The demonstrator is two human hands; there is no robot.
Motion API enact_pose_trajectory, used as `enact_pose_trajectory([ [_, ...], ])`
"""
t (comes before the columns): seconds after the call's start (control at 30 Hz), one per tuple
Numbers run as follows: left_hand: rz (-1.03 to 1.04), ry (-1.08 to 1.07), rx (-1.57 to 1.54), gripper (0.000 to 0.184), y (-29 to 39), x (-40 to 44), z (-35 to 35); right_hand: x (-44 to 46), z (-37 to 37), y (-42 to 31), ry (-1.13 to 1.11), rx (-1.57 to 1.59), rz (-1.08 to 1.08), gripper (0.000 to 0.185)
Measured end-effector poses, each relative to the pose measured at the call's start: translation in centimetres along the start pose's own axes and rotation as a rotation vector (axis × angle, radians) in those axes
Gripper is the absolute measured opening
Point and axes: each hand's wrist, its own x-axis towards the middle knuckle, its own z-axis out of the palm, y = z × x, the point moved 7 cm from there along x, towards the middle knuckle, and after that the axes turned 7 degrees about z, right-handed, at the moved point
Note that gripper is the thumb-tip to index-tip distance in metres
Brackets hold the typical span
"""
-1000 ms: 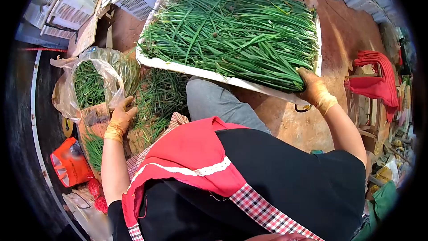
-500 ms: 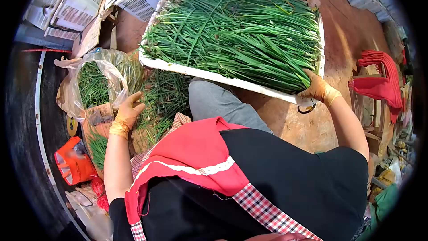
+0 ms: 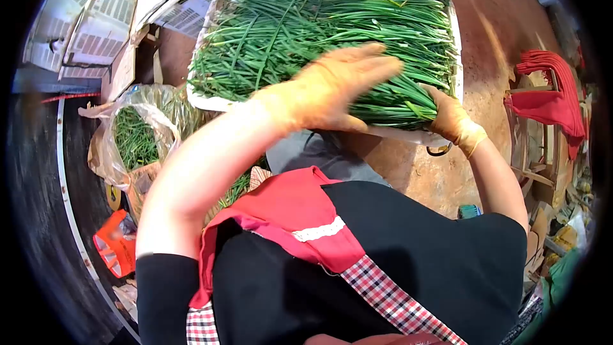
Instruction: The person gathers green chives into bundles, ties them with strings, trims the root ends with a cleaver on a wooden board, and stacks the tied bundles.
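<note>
Likely arranging greens (image 3: 274, 32); left hand (image 3: 325, 89) open above; right hand (image 3: 452, 120) at tray's (image 3: 458, 57) near-right corner, grip unclear; light touch needed.

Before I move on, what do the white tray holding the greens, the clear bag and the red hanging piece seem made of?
White tray: probably hard plastic, from its smooth, pale rim; foam possible. Clear bag: thin plastic film, glossy, see-through and crinkled. Red hanging piece: likely fabric, matte, draping in soft folds.
</note>
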Motion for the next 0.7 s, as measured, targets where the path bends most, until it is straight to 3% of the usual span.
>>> enact_pose_trajectory([
  [0.07, 0.038, -0.014, -0.066, 0.109, -0.3, 4.2, 3.7, 0.2, -0.7, -1.1, 0.011, -0.075, -0.009, 0.055],
  [0.2, -0.108, -0.088, -0.055, 0.127, -3.5, 5.4, 8.5, 0.6, -2.5, -4.1, 0.011, -0.136, -0.037, 0.043],
  [0.3, -0.217, -0.038, -0.245, 0.121, -5.4, 5.2, 7.6, 1.2, -3.3, -6.2, -0.019, -0.185, -0.155, 0.028],
  [0.43, -0.323, -0.008, -0.464, 0.103, -7.1, 3.8, 8.3, 2.7, -4.6, -9.2, -0.102, -0.143, -0.312, 0.036],
  [0.47, -0.373, 0.047, -0.51, 0.092, -7.2, 3.4, 8.1, 3.0, -4.8, -9.3, -0.1, -0.137, -0.31, 0.036],
  [0.53, -0.489, 0.082, -0.524, 0.064, -7.7, 2.7, 8.2, 3.6, -5.2, -8.9, -0.162, 0.04, -0.202, 0.038],
  [0.6, -0.492, 0.138, -0.57, 0.065, -7.7, 2.6, 8.1, 3.7, -5.5, -8.1, -0.158, 0.046, -0.171, 0.045],
  [0.7, -0.504, 0.139, -0.584, 0.065, -7.9, 2.4, 8.2, 2.7, -5.7, -5.9, -0.342, 0.956, -0.081, 0.065],
])
